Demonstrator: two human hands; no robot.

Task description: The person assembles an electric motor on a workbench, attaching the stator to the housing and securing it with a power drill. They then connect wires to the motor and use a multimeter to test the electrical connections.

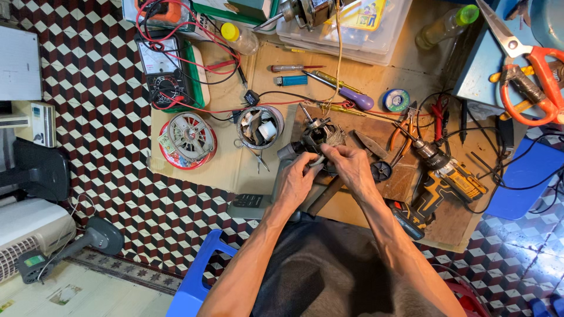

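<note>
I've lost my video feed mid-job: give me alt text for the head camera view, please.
Seen from above, the left hand and right hand both grip a small electric motor over a cardboard sheet on a tiled floor. A yellow cordless drill lies to the right, a multimeter and a round tin of parts to the left.
</note>
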